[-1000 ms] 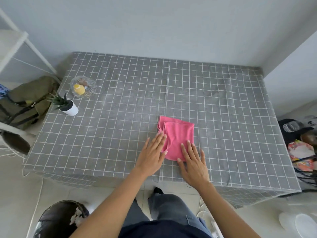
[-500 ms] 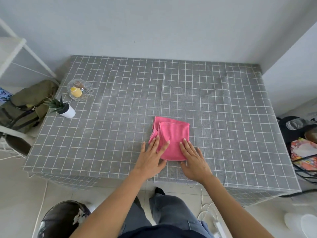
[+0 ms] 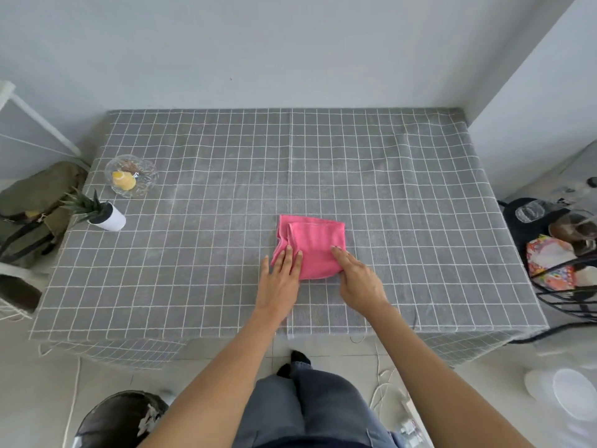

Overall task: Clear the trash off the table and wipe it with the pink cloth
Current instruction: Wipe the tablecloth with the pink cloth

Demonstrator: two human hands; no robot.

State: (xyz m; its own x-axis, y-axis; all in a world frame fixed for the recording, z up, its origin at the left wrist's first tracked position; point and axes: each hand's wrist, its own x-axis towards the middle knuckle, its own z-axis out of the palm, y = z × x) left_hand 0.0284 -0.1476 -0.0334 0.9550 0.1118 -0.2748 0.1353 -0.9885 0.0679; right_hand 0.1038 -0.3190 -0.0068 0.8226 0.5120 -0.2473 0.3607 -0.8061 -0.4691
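We see one rectangular table (image 3: 403, 195) under a grey cloth gridded with white lines. One folded pink cloth (image 3: 315, 245), soft and roughly square, lies under our fingertips. Our left hand (image 3: 280, 281) rests flat, fingers straight on its near left corner; our right hand (image 3: 358, 279) presses its near right edge with fingers extended. Far left of the fingers stand one round glass dish (image 3: 131, 176) and one small potted plant (image 3: 100, 213).

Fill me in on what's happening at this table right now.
A person stands at a table covered in a grey checked cloth, both hands on a folded pink cloth near the front edge. The left hand lies flat with straight fingers on its left side; the right hand touches its right side. A glass dish and a small potted plant sit at the far left. No trash shows on the tabletop.
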